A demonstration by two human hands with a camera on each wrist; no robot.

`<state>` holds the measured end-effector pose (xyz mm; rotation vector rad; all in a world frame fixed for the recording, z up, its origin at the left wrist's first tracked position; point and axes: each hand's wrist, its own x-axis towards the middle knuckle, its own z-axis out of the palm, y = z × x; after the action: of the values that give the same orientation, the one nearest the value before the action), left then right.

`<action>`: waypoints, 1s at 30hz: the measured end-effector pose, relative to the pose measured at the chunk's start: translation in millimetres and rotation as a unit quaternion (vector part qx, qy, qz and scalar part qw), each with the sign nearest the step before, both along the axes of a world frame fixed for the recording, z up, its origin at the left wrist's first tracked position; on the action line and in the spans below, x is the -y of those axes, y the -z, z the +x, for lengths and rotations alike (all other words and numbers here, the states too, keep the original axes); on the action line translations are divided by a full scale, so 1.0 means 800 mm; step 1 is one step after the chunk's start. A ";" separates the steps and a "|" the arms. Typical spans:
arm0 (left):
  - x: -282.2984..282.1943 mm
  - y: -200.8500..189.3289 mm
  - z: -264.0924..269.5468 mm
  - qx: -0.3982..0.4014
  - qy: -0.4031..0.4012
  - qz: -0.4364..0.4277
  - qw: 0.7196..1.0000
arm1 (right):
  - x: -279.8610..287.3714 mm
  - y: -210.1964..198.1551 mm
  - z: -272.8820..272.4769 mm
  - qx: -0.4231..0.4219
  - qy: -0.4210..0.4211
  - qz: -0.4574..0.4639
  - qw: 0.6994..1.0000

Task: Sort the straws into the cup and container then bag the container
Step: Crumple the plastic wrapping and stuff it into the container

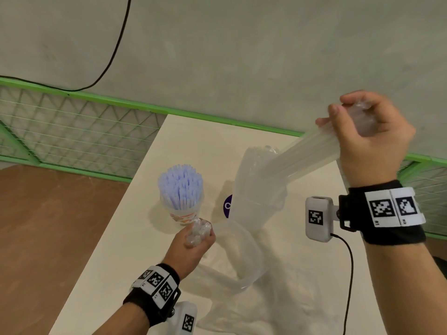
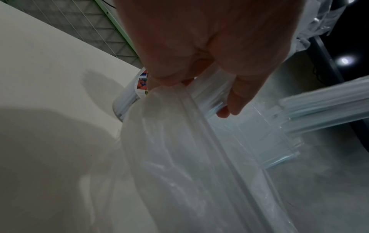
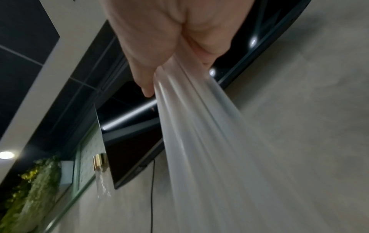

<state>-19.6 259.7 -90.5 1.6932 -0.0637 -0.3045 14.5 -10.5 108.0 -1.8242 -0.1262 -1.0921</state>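
A clear plastic bag (image 1: 244,257) lies over the white table (image 1: 135,238), wrapped around a clear container (image 1: 258,187) that stands upright in it. My left hand (image 1: 197,234) grips one bunched end of the bag low, near the cup. My right hand (image 1: 358,122) is raised at the right and grips the other end, stretched taut (image 3: 199,141) up from the container. A paper cup (image 1: 182,216) packed with pale blue straws (image 1: 180,182) stands left of the container. In the left wrist view clear straws (image 2: 327,105) show through the bag (image 2: 179,157).
A green-framed wire fence (image 1: 72,126) runs along the table's far side below a grey wall. A black cable (image 1: 116,52) hangs on the wall. Brown floor (image 1: 48,226) lies left of the table. A purple sticker (image 1: 227,206) shows beside the container.
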 end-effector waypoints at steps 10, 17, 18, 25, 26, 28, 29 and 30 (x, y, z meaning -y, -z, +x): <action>-0.001 0.000 0.003 0.023 0.021 0.017 0.999 | -0.006 0.014 -0.016 -0.039 0.039 -0.039 0.998; -0.002 -0.002 0.003 0.019 0.020 0.013 1.000 | 0.001 0.011 0.009 -0.047 0.024 -0.066 0.996; -0.002 0.000 0.003 0.019 0.021 0.012 1.000 | 0.000 0.010 0.009 -0.047 0.021 -0.071 0.996; -0.003 0.006 0.005 -0.010 0.018 0.012 1.000 | -0.020 -0.011 -0.005 0.023 0.008 0.048 0.999; -0.003 0.006 0.005 -0.010 0.021 0.014 1.000 | -0.024 -0.009 -0.003 0.018 0.002 0.063 0.998; -0.003 0.005 0.006 -0.004 0.026 0.017 1.000 | -0.031 0.003 0.007 -0.012 -0.007 0.073 0.997; -0.003 0.004 0.006 -0.003 0.026 0.017 1.000 | -0.033 0.010 0.013 -0.034 -0.004 0.069 0.997; -0.002 0.004 0.006 -0.003 0.024 0.016 1.000 | -0.032 0.016 0.020 -0.053 0.002 0.060 0.997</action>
<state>-15.1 261.7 -93.4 1.7238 -0.0965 -0.3482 30.3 15.2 95.0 -1.7702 0.0073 -0.9826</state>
